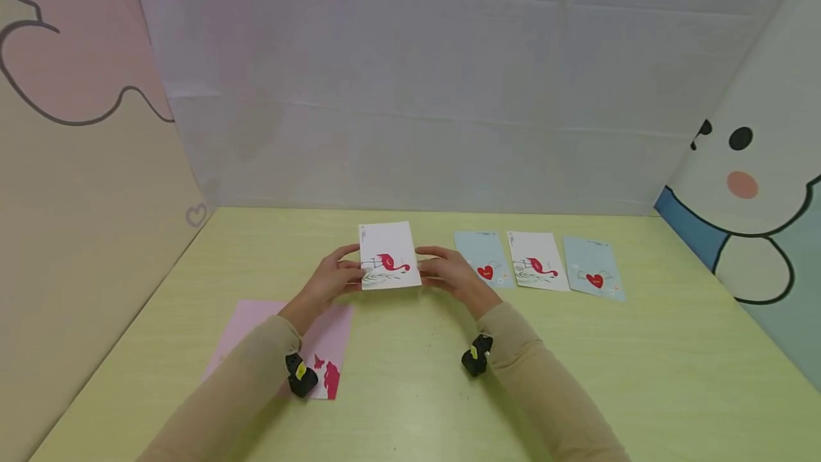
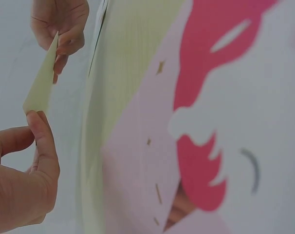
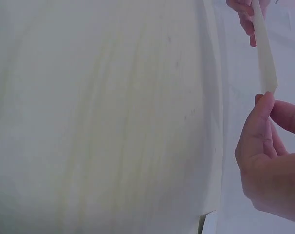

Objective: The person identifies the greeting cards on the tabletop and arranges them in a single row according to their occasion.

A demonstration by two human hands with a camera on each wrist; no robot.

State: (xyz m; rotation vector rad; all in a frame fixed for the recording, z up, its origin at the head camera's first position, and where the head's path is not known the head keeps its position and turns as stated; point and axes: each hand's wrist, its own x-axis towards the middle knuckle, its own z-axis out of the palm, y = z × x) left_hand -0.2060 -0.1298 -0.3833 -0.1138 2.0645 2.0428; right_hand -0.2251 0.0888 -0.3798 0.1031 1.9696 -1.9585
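Both hands hold a white flamingo card (image 1: 388,248) up between them, one at each side edge. My left hand (image 1: 331,276) pinches its left edge, and my right hand (image 1: 452,273) pinches the right edge. In the left wrist view the card (image 2: 43,80) appears nearly edge-on, with the left hand (image 2: 28,175) at its near end and the right hand (image 2: 62,24) at the far end. The right wrist view shows the same card (image 3: 266,53) held by the right hand (image 3: 269,141). A pink card or sheet (image 1: 330,330) with red figures lies partly under the left forearm.
To the right lie three cards in a row: a light blue heart card (image 1: 477,248), a white flamingo card (image 1: 535,252) and another blue heart card (image 1: 593,262). The pale yellow-green table (image 1: 410,405) meets a white back wall (image 1: 410,91), with cartoon-printed side walls.
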